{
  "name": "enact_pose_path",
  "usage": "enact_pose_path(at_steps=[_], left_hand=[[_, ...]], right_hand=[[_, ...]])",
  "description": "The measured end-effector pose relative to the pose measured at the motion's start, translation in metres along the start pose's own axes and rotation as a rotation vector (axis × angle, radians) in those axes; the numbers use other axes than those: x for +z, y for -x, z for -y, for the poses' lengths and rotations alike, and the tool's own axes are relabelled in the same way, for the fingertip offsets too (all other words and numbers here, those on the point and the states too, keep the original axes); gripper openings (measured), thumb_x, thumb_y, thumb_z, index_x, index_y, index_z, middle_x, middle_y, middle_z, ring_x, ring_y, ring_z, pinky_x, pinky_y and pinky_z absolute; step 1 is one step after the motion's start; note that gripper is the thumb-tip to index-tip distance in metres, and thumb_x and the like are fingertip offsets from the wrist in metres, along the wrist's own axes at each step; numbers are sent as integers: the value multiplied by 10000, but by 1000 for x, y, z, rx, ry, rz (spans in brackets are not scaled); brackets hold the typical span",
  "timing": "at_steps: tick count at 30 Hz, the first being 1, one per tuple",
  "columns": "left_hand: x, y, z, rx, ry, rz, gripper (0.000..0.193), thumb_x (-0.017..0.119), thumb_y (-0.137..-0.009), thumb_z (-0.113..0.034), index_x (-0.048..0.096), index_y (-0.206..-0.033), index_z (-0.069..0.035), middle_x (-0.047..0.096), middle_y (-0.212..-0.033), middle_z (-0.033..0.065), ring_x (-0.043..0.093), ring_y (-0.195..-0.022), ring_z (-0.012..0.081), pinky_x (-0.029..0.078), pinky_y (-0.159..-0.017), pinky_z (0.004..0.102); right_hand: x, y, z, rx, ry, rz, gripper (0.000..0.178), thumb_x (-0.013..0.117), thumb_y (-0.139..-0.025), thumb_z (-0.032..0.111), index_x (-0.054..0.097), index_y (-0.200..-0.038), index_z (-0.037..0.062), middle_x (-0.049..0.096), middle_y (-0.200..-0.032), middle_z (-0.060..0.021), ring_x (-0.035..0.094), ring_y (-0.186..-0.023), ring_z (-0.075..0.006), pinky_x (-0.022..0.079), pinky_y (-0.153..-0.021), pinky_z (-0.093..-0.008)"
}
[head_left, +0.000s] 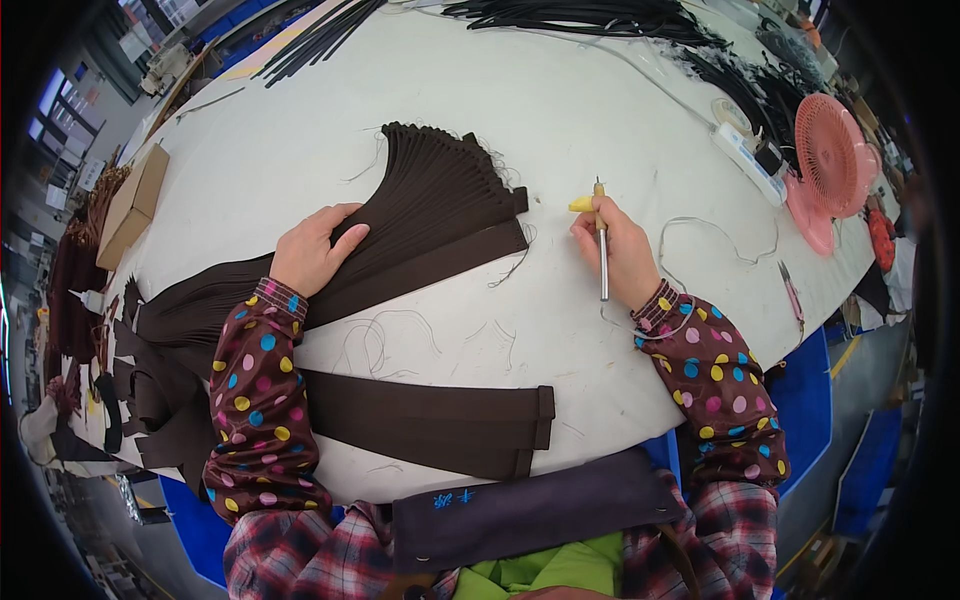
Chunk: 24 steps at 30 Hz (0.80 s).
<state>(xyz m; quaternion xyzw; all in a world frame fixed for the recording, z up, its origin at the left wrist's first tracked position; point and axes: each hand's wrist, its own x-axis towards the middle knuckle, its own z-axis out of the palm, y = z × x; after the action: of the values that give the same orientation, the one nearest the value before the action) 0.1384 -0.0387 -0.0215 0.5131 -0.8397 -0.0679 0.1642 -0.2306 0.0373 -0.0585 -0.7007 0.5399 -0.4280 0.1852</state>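
A fanned stack of dark brown fabric strips (425, 195) lies across the table, with frayed thread ends along its far edge. My left hand (312, 248) rests on the stack, thumb spread from the fingers. To the right of the strips, my right hand (630, 258) grips a pen-like tool (603, 262) with a silver shaft, a yellow piece near its top and a thin point facing away from me. A thin cord (685, 285) loops around by the right wrist. Closer to me lies another group of brown strips (430, 418) with squared ends.
On the right stand a pink fan (832, 155) and a white power strip (750, 165), with thread snips (791, 292) nearer. Black strips (590, 14) lie along the far edge. A cardboard box (133, 207) sits at the left. Loose threads (375, 340) are scattered on the white table (580, 110).
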Motion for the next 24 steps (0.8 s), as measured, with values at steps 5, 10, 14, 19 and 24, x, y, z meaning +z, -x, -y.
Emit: enact_pose_path(at_steps=[5,10,14,19,24], left_hand=[[-8,26,-6,32,-13,61,392,510,-902,-444,600,-1120,-131,630,-955,69,606,-888,277,483,-752,340],[-9,42,-1,28,21,-31,358,585,-864,-401,609,-1096,-129,625,-935,64,604,-870,255,474,-746,349],[-11,42,-3,90,-182,-222,347,650,-834,-304,588,-1111,-104,603,-1004,71,572,-924,254,450,-791,368],[-12,45,-117,363,103,-8,505,715,-757,-256,542,-1211,-119,508,-1250,108,464,-1181,311,353,-1001,434],[34,43,-166,493,-172,137,725,526,-808,-596,409,-1369,-151,321,-1442,136,278,-1352,328,185,-1066,589]], right_hand=[[-4,4,-2,-75,100,-14,233,592,-845,22,506,-1061,5,617,-824,-84,605,-738,-180,477,-684,-267],[2,9,6,-156,-9,-27,263,623,-843,44,528,-1087,23,622,-854,-68,604,-769,-170,479,-729,-266],[5,10,20,-186,-6,-18,263,632,-846,60,527,-1085,27,623,-875,-62,603,-784,-162,477,-748,-268],[-1,4,15,-131,-19,-92,255,637,-837,77,529,-1063,27,614,-833,-79,615,-746,-197,491,-672,-296],[-4,3,19,-116,-50,-86,253,629,-838,70,526,-1065,26,616,-838,-80,616,-747,-188,489,-668,-289]])
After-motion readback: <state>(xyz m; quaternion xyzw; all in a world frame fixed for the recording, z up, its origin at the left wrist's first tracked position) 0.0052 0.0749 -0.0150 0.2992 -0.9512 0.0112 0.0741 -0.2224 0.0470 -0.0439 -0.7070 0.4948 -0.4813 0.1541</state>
